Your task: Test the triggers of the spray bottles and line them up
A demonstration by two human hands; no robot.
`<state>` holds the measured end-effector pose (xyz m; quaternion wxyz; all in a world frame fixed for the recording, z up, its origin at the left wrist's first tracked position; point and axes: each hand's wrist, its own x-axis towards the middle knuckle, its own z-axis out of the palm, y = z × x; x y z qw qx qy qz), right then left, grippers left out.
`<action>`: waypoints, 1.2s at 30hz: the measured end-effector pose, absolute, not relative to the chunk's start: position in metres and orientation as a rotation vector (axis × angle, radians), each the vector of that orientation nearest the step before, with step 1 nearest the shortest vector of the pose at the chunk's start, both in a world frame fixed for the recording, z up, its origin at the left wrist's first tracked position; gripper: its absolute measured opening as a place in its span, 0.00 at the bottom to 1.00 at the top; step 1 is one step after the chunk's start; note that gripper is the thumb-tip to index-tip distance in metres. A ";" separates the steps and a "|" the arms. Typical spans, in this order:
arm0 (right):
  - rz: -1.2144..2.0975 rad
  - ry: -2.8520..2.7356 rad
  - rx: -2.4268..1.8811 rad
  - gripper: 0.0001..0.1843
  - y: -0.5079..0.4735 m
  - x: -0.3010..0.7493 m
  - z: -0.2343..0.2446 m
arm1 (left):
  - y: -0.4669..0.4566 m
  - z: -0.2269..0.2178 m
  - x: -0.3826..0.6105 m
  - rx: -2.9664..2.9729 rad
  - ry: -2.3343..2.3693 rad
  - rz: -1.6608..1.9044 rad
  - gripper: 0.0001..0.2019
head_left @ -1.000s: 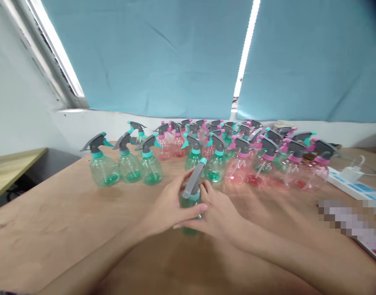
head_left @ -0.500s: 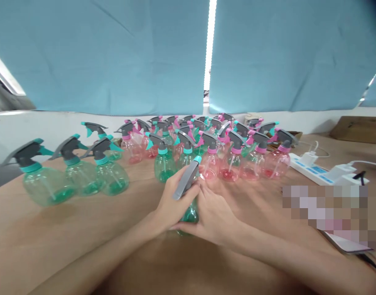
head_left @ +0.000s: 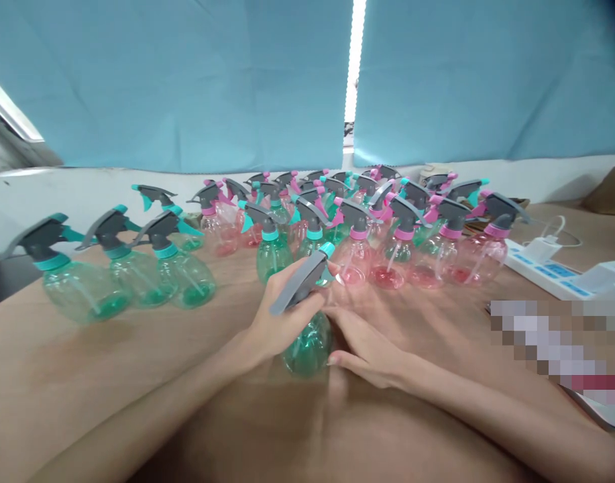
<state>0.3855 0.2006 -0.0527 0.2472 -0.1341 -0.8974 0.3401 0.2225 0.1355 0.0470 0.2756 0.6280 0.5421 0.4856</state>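
Note:
A green spray bottle [head_left: 307,349] with a grey trigger head and turquoise nozzle stands at the near middle of the table. Wrapped round its neck, just under the head, is my left hand [head_left: 273,318]. My right hand [head_left: 370,349] is at the bottle's right side with thumb and fingers apart; its fingertips are close to the bottle, and whether they touch it I cannot tell. The bottle's neck and collar are hidden by my left hand. Just behind stand a green spray bottle [head_left: 274,255] and a pink spray bottle [head_left: 353,258].
Several green spray bottles [head_left: 83,288] stand at the left. Many pink and green ones crowd the back, including a pink bottle [head_left: 481,258] at the right end. A white power strip [head_left: 548,272] with plugs lies at the right, a cardboard box [head_left: 609,191] behind it.
My right hand has loosened from the bottle and opened, moving slightly right. More of the green bottle's body shows. My left hand still holds the neck. The view has shifted a little.

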 end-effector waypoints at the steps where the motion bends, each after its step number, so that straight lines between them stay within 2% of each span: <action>1: 0.921 -2.473 -0.382 0.40 0.202 0.386 -0.054 | 0.135 0.048 0.221 1.690 1.450 1.301 0.14; 8: 0.732 -2.662 -0.517 0.50 0.199 0.384 -0.053 | 0.136 0.050 0.212 1.610 1.461 1.347 0.12; 20: 0.687 -2.673 -0.511 0.42 0.198 0.382 -0.049 | 0.134 0.049 0.216 1.624 1.515 1.356 0.13; 23: 0.670 -2.696 -0.488 0.43 0.199 0.382 -0.049 | 0.133 0.050 0.216 1.646 1.526 1.349 0.12; 29: 0.652 -2.739 -0.492 0.45 0.201 0.382 -0.048 | 0.135 0.050 0.214 1.672 1.513 1.346 0.04; 36: 0.692 -2.735 -0.489 0.45 0.203 0.381 -0.050 | 0.138 0.050 0.208 1.788 1.448 1.294 0.02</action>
